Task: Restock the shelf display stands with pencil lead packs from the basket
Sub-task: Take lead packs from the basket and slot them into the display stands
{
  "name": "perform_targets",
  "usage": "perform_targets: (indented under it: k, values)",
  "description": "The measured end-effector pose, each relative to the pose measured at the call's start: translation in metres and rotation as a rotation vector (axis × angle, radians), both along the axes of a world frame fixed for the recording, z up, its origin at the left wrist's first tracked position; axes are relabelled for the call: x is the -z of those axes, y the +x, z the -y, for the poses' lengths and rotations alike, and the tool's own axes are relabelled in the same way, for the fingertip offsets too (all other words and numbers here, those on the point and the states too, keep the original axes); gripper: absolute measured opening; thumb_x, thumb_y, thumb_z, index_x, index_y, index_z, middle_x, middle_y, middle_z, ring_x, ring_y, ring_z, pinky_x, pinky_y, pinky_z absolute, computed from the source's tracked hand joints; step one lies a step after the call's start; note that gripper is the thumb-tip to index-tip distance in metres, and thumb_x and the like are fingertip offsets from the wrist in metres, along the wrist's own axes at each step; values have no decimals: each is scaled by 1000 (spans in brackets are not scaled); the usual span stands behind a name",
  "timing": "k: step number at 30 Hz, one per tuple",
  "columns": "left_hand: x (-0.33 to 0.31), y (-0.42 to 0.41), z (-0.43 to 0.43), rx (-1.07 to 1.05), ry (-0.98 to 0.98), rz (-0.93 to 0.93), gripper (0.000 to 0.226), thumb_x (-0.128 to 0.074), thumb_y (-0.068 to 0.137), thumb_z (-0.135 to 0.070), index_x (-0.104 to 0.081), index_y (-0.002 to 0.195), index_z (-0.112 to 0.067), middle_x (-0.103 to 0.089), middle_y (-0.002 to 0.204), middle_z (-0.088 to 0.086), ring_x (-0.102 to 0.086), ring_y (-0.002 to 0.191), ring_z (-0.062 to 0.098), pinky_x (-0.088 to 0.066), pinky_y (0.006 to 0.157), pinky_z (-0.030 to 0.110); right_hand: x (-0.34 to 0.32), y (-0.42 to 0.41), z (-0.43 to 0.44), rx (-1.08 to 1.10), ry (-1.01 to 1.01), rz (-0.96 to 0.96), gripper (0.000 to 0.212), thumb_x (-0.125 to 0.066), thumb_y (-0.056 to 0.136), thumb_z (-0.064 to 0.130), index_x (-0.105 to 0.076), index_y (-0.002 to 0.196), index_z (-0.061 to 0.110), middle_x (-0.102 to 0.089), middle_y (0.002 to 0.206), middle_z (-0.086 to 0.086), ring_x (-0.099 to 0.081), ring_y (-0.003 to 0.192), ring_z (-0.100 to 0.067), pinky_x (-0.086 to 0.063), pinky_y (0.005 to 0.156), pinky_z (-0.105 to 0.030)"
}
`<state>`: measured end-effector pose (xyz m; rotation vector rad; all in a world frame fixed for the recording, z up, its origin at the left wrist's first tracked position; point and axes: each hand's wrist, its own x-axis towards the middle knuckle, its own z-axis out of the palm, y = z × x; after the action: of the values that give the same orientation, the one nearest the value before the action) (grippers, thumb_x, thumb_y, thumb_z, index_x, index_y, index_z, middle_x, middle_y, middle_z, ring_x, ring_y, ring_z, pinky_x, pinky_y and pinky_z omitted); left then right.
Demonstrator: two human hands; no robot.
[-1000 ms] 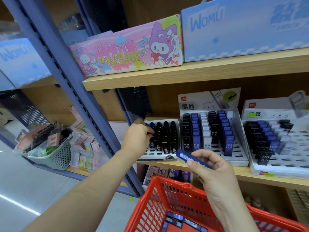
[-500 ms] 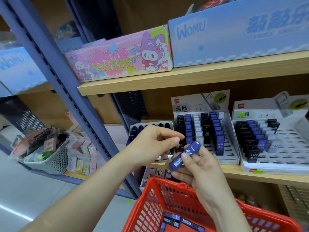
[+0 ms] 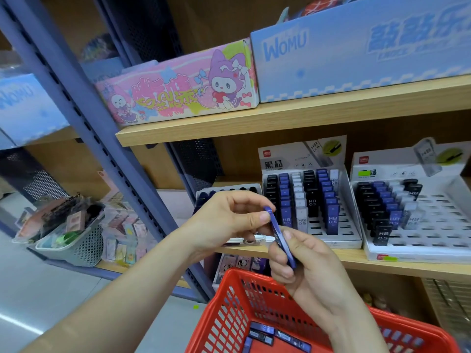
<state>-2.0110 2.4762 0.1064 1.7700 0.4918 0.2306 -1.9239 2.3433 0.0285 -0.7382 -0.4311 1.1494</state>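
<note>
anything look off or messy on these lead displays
Nothing spilled or broken. The right display stand is patchy: most front slots are bare and its columns end unevenly. Loose lead packs lie jumbled in the red basket. The left hand and right hand hold one blue pack.

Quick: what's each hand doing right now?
Left hand: pinching the top end of the blue lead pack.
Right hand: gripping the same pack's lower part.

The lower shelf (image 3: 397, 267) carries a small stand (image 3: 237, 186), a middle stand (image 3: 288, 155) and a right stand (image 3: 420, 242) side by side. The upper shelf (image 3: 280, 118) bears a pink box (image 3: 178, 90) just beside a blue box (image 3: 356, 47).
</note>
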Motion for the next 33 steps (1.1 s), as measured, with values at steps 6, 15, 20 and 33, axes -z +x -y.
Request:
perform_targets:
  k: [6,15,20,33]
  values:
    - [1,4,-3,-192,15,22,6,-71,81,-8,-69,85,-5,-67,67,7,-58,55,11,-51,55,20,3,3,3,51,-88,94,39,-53,89,34,-76,94,3,-60,67,-13,-46,48,-13,-32,43,-19]
    - [3,13,3,-105,-68,-30,17,-71,75,-15,-75,91,-10,-71,74,9,-64,64,14,-54,63,22,10,14,10,133,-172,120,37,-52,88,36,-71,84,5,-40,47,-5,-29,35,-11,-23,37,-19]
    - [5,22,13,-187,20,-42,13,-67,85,0,-74,89,-11,-73,75,12,-69,67,15,-55,63,19,12,22,16,228,-303,191,28,-52,99,31,-69,91,11,-54,58,-6,-42,45,-12,-31,42,-20]
    - [-1,98,27,-271,292,79,19,-74,80,-7,-74,86,-25,-72,81,-1,-69,74,10,-54,70,19,31,87,73,916,-530,377,19,-60,94,7,-69,93,24,-67,90,3,-62,78,-16,-48,66,-31]
